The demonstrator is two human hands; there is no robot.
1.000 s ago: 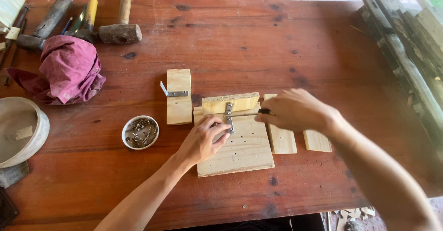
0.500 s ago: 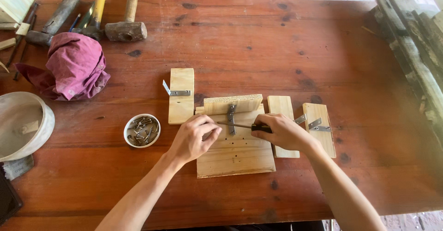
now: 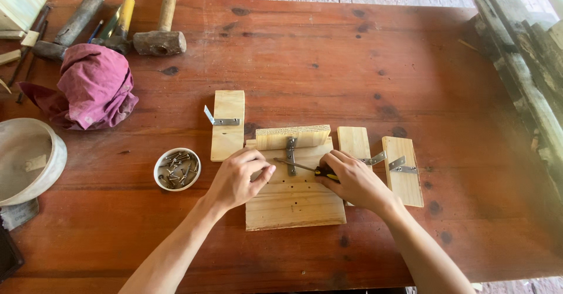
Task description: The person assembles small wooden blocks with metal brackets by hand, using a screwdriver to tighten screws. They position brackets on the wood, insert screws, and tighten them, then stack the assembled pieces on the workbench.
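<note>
A pale wooden board (image 3: 296, 203) lies flat on the red-brown table (image 3: 328, 65), with a shorter wooden piece (image 3: 293, 135) standing along its far edge. A metal angle bracket (image 3: 291, 153) joins the two. My right hand (image 3: 355, 179) grips a screwdriver (image 3: 305, 168) with a black and yellow handle, its shaft pointing left across the board near the bracket. My left hand (image 3: 237, 176) rests on the board's left part, fingers pinched at the screwdriver's tip. Whether a screw is between them I cannot tell.
Several small wooden blocks with brackets lie around: one (image 3: 227, 124) to the left, two (image 3: 403, 169) to the right. A small white bowl of screws (image 3: 177, 169) sits left of my hand. A pink cloth (image 3: 94, 85), hammers (image 3: 158, 36) and a round white tub (image 3: 26, 159) are at the left.
My right hand slid left and brought the screwdriver down across the board. My left hand stayed on the board, fingers closing toward the screwdriver tip.
</note>
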